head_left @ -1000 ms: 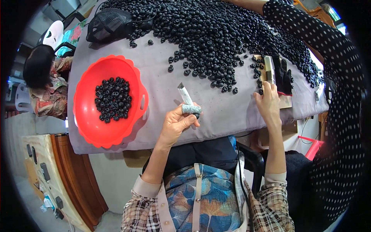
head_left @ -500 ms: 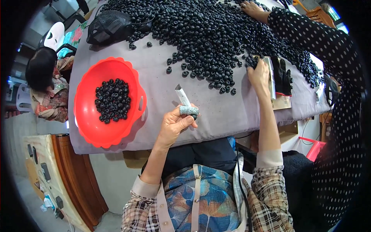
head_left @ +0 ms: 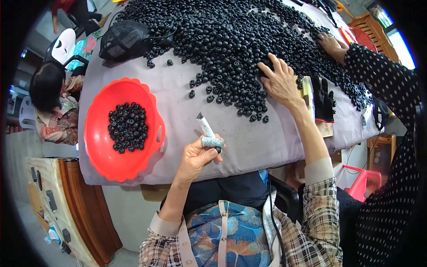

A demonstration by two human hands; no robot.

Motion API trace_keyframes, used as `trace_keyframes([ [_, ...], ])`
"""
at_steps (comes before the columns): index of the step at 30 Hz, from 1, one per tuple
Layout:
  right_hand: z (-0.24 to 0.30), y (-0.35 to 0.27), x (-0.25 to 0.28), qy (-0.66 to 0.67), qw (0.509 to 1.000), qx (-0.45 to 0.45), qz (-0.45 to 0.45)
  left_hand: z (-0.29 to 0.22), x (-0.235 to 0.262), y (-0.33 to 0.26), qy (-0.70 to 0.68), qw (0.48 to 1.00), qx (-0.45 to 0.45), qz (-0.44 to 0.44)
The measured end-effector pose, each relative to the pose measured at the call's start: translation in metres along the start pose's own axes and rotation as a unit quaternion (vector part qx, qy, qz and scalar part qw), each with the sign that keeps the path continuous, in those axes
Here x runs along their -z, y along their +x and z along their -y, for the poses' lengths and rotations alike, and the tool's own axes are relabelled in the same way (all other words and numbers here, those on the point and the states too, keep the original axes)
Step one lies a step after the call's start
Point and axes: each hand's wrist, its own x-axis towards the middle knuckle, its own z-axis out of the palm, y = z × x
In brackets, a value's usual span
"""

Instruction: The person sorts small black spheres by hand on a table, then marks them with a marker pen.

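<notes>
My left hand (head_left: 194, 159) is closed above the table's near side, pinching a small round black bead-like piece (head_left: 218, 149) at thumb and forefinger. A white strip-shaped tool (head_left: 206, 127) with a dark slanted tip sticks up from that hand, beside a grey speckled wrap (head_left: 211, 142) around a finger. My right hand (head_left: 283, 86) lies with fingers spread at the right edge of a big pile of black bead-like pieces (head_left: 227, 53); nothing shows in its grip. To the left, a red scalloped basin (head_left: 94, 138) holds more of these pieces.
A black mesh bag (head_left: 123, 41) lies at the far left. Right of my right hand are a yellowish box (head_left: 307, 94) and a black glove (head_left: 323, 100). A co-worker's hand (head_left: 332, 47) rests at the pile's right side. Another person (head_left: 55, 100) sits left of the table.
My right hand has left the yellowish box and moved left onto the pile, its fingers now spread. The co-worker's hand has shifted right and nearer. My left hand keeps its grip.
</notes>
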Motion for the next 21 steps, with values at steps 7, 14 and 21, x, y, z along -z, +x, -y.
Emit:
trace_keyframes([
  [7, -0.046, 0.029, -0.024, -0.068, 0.997, 0.027, 0.009, -0.001, 0.001, 0.001, 0.001, 0.999, -0.035, 0.012],
  [14, -0.085, 0.056, -0.036, -0.106, 0.989, -0.013, 0.106, 0.0, 0.002, 0.003, -0.016, 0.999, -0.039, 0.026],
  [21, -0.122, 0.073, -0.045, -0.124, 0.99, -0.014, 0.07, 0.0, -0.001, 0.002, -0.022, 0.998, -0.061, -0.001],
])
